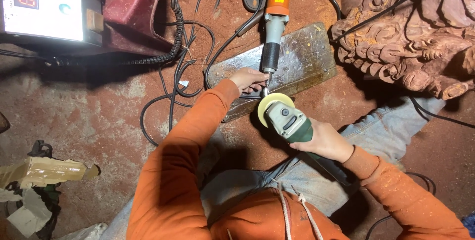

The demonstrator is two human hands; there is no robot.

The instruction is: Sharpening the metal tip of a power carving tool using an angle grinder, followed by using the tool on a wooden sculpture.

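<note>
Both hands are busy over the metal plate [302, 54] that lies on the dusty red floor [99, 116] in front of my knees. Left hand [249, 79] is closed, fingertips pinched around the small bit at the nose of the orange-and-grey rotary tool [273, 20], which lies lengthwise on the plate with its body pointing toward the far edge. Right hand [324, 141] is wrapped firmly round the green body of the angle grinder [287, 119], whose pale yellow disc [271, 105] sits just beside that bit, at the plate's near edge; I cannot tell whether disc and bit actually touch. As I judge it, the work on the bit is in hand rather than finished: both tools are held at the contact point and nothing is set down. A carved wooden piece [410, 37] rests at the far right, apart from both hands. Black cables [173, 86] trail across the floor toward the power box [44, 5] at the far left.
</note>
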